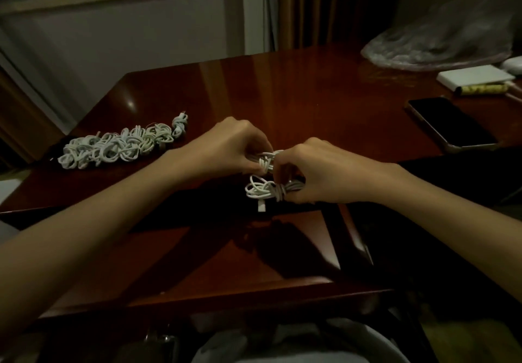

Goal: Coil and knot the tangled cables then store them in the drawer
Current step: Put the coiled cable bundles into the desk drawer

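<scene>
Both hands, left [234, 148] and right [308, 170], pinching white cable bundle [264, 189]; knotted pile [118, 145] at nine o'clock on counter [310, 94].

legible text: none that i can read. yellow tube [480, 89] at the far right of the table [310, 94] carries dark print, too blurred for me to make out.

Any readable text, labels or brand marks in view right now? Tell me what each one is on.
Nothing can be read.
Yellow tube: dark marks, too blurred to read.
White box: no print visible.
Phone: screen dark.
White cable in both hands: no markings visible.
</scene>
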A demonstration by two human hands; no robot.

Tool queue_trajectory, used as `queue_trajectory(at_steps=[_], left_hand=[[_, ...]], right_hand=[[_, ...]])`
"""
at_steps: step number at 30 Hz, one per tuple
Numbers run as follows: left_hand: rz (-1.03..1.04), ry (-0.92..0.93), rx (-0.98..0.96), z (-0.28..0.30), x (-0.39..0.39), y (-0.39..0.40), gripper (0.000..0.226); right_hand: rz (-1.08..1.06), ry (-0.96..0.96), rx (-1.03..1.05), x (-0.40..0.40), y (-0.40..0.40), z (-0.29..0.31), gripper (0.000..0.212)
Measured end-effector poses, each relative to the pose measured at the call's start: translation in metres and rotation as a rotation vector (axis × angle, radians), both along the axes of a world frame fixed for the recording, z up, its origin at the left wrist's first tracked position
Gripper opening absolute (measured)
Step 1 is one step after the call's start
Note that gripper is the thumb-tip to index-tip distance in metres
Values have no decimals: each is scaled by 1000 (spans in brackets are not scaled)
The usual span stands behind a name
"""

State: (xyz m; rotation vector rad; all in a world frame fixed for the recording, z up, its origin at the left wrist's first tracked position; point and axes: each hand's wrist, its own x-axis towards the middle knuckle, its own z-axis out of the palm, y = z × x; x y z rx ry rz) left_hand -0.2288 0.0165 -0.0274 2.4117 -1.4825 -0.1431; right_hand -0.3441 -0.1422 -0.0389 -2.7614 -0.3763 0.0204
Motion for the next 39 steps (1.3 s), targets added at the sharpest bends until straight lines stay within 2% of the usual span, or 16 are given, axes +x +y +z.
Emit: queue_trajectory(at_steps=[4,10,17,24,34,39], left_hand=[[-59,23,4,-13,-25,1,31],[-91,-39,9,-38,-48,9,29],[-97,101,23,-73,-51,-2,26],[-102,115,43,-89,-58,-15,26],[-176,83,17,-95,-69,-28,21],[-175,89,49,-100,-67,-26,22]], right_hand=[[17,2,38,-28,2,-15,21],[32,81,51,-46,4,-35,24],[-7,165,27,-53,-2,-55,17],[-14,204,-15,-60,-8,-60,15],[52,285,40,-58,-14,-52,10],[0,205,98,-51,-17,-47,11]])
